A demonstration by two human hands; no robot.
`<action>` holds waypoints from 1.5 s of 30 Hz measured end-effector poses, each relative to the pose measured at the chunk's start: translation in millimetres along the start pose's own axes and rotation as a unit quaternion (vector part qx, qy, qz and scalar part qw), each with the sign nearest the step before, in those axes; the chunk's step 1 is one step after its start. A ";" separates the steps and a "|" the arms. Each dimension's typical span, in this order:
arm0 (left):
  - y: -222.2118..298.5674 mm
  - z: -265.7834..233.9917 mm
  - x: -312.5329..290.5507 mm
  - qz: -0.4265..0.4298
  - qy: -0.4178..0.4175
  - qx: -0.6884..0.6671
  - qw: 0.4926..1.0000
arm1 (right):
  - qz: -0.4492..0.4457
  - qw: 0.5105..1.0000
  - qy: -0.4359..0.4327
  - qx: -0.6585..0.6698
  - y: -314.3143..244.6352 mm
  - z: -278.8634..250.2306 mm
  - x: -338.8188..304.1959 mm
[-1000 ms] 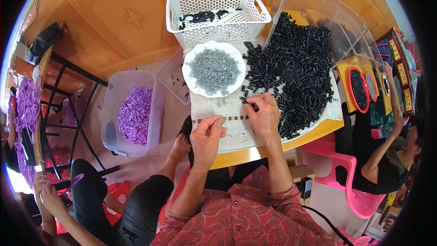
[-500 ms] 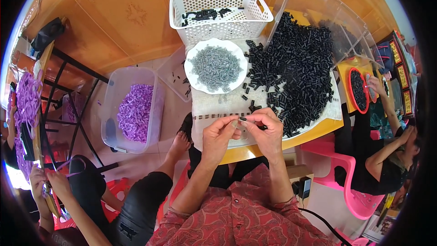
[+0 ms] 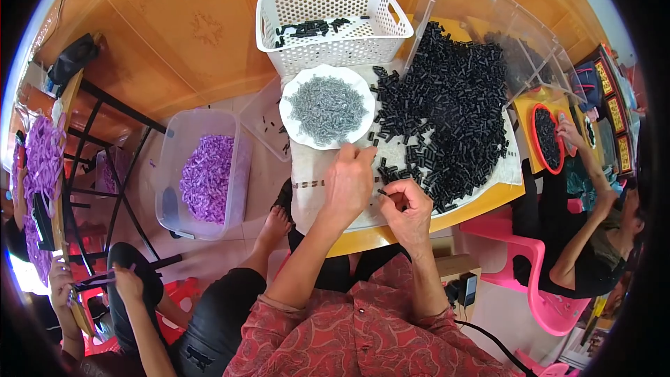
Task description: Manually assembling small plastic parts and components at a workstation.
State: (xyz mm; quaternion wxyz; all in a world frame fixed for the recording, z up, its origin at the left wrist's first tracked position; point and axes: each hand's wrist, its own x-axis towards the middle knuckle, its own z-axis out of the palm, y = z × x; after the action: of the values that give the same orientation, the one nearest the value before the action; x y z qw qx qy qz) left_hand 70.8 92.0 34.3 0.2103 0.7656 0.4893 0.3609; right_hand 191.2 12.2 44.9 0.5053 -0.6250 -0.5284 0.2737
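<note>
My right hand (image 3: 410, 215) is closed in a pinch near the table's front edge, with a small black tube-shaped piece (image 3: 382, 193) at its fingertips. My left hand (image 3: 351, 185) reaches over the white cloth, back upward and fingers curled, just below the plate's near rim. Whatever its fingertips hold is hidden. The scalloped white plate (image 3: 287, 117) bears a heap of small clear greyish pieces (image 3: 328, 107). To the right spreads a large pile of black tube pieces (image 3: 460, 112), some scattered beside my hands.
Behind the plate stands a white perforated basket (image 3: 335, 47) with some black pieces inside. A clear plastic bin (image 3: 513, 7) lies tipped at the pile's back. At left, a clear tub (image 3: 241, 195) holds purple pieces (image 3: 208, 178). Co-workers sit on both sides; a pink chair (image 3: 534, 265) is at right.
My hands have come apart. The left has moved forward toward the plate; the right has dropped slightly nearer me, a black piece at its fingertips.
</note>
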 end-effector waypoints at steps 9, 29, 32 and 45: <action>-4.9 13.7 3.4 0.008 -0.035 0.092 0.995 | -0.043 0.993 -0.055 -0.098 6.0 -0.3 -11.6; -8.4 -8.8 -24.2 -0.191 -0.042 -0.396 0.897 | -0.066 0.968 -0.080 -0.227 0.7 -1.4 -17.5; -4.9 -22.6 -42.7 -0.256 -0.029 -0.507 0.822 | -0.069 0.974 -0.064 -0.204 -0.5 0.1 -17.4; -15.9 -24.9 -82.2 -0.185 -0.035 -0.507 0.841 | 0.020 0.993 -0.092 0.073 -6.7 11.8 -18.7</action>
State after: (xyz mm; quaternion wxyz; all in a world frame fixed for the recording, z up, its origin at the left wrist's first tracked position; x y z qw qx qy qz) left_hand 21.0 24.0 11.3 0.6484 0.4597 0.3629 0.4863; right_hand 172.8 -1.7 43.5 0.4932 -0.5690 -0.5389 0.3775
